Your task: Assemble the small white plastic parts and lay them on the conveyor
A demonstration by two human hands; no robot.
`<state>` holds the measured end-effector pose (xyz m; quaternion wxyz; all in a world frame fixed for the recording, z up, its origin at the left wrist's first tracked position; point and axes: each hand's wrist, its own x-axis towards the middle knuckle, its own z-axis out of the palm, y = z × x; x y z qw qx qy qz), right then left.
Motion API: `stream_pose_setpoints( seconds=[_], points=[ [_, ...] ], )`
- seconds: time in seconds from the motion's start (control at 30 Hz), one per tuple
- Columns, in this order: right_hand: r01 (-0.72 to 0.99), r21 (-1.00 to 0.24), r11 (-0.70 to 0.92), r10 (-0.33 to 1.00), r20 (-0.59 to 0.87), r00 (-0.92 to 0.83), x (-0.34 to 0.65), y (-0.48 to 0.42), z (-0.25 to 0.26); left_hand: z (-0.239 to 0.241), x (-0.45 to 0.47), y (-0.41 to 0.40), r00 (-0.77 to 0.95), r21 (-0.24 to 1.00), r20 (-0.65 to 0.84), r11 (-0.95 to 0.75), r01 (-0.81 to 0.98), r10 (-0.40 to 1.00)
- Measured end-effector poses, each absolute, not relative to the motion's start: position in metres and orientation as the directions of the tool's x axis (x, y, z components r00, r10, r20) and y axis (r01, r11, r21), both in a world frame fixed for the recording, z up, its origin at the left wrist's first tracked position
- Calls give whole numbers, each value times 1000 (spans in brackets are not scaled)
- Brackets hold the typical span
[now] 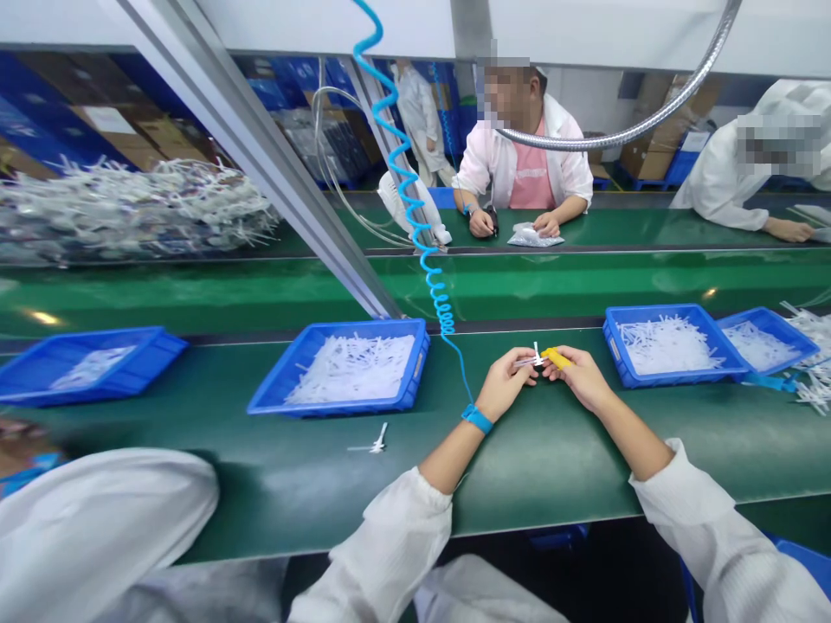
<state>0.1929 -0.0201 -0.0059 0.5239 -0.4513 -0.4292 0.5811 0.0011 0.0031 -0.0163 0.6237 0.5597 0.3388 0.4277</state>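
Note:
My left hand [508,381] is closed on a small white plastic part [538,353], one prong of which sticks up above my fingertips. Beside it, my right hand [580,374] grips a yellow-handled tool [557,357]. The tool's working end meets the white part between both hands, too small to make out. A blue wrist strap [477,418] circles my left wrist. Another white plastic piece [378,439] with thin arms lies on the green table to the left. A blue tray [415,381] of thin white pieces stands beyond it.
More blue trays stand at the right [614,350] and far left [19,394]. A coiled blue cord [421,216] hangs down to my wrist strap. A metal post [279,164] slants across. One co-worker [538,164] sits opposite; a white sleeve [117,510] is close at left.

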Motion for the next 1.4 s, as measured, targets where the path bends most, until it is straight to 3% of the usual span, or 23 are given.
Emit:
stream_pose_setpoints(
  seconds=[0.2, 0.37, 0.5, 0.6, 0.73, 0.83, 1.0, 1.2, 1.3, 1.4],
  points=[
    [-64, -997, 36, 998, 32, 57, 206, -64, 17, 0, -3, -11, 554, 930, 64, 152, -335, 830],
    [-61, -998, -13, 956, -30, 293, 254, -161, 9, 12, -5, -21, 758, 853, 55, 364, -374, 650],
    [-143, -987, 66, 719, -53, 693, 314, -231, -8, 19, -5, -30, 858, 815, 27, 486, -316, 512],
    [-152, -986, 64, 583, -87, 808, 348, -261, -14, 18, -3, -37, 884, 783, 44, 534, -321, 466],
    [-181, -983, 14, 565, -141, 813, 346, -270, -7, 14, -1, -41, 899, 754, 59, 571, -324, 433],
    [-196, -980, 25, 648, -133, 750, 306, -257, 7, 11, 0, -40, 895, 762, 45, 565, -318, 444],
    [-187, -981, -48, 889, -127, 441, 216, -228, 37, 6, -2, -35, 877, 789, 42, 522, -323, 479],
    [-311, -950, -31, 971, -102, 215, 161, -223, 71, 5, -4, -35, 867, 820, 33, 482, -307, 497],
    [-291, -956, -44, 961, -120, 248, 175, -231, 67, 4, -5, -35, 863, 828, 39, 467, -310, 503],
    [-250, -968, -9, 864, -133, 486, 218, -244, 47, 3, -5, -35, 856, 832, 47, 454, -319, 515]
  ],
)
